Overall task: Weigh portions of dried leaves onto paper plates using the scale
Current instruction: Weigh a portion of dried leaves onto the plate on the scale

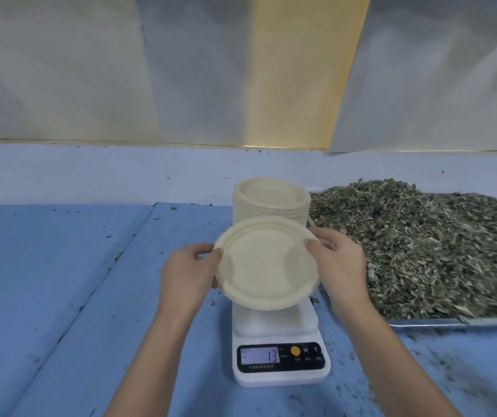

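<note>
Paper plate (pixel 266 264), empty and tilted a little, is held by both hands above the scale's platform. The left hand (pixel 188 272) pinches the left rim, thumb on top, and the right hand (pixel 339 260) pinches the right rim the same way. Just below sits the white scale (pixel 280 341), its display (pixel 260 355) at the near end reading what looks like minus 13. Behind it stands the stack of plates (pixel 271 200), and to the right the dried leaves (pixel 421 251) lie heaped on a metal tray (pixel 451 322), all on the blue table (pixel 90 296).

The step in hand seems to be seating the plate. It should go down level and centred on the platform, with the rim clear of the stack and the tray. Both hands should then let go fully. The reading likely returns toward zero; if not, the scale should be tared before any leaves go on.
</note>
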### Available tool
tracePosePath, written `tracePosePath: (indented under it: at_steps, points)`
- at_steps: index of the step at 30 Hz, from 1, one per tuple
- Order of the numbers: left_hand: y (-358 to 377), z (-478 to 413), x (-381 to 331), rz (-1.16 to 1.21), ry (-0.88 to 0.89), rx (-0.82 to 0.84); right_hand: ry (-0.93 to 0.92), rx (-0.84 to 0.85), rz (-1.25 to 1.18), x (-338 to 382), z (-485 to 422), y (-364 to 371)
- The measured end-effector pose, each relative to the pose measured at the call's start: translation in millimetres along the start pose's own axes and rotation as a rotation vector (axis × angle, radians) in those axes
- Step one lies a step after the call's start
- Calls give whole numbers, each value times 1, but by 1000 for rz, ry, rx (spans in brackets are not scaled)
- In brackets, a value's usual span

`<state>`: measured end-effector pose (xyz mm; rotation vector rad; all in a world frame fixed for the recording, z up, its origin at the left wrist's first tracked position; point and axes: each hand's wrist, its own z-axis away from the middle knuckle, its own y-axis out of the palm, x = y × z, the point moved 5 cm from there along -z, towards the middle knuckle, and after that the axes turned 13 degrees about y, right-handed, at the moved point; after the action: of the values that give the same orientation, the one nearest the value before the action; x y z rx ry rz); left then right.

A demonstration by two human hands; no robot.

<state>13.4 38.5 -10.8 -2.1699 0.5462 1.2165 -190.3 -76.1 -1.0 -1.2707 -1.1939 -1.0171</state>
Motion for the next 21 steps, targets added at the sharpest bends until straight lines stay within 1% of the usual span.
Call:
tracePosePath:
  at_steps: [3, 6, 8, 13, 21]
  points:
    - [3, 8, 22, -39, -64, -7, 83, 34, -3, -22, -4, 3]
    - [10, 14, 42, -4, -176, -1, 142, 55, 3, -37, -5, 7]
    - [15, 16, 48, 14, -220, 19, 165, 48, 22, -46, -9, 8]
    - [21, 18, 55, 106, -276, -16, 220, 23, 63, -62, -14, 8]
    - [28, 22, 59, 134, -306, 26, 227, 26, 98, -72, -16, 11]
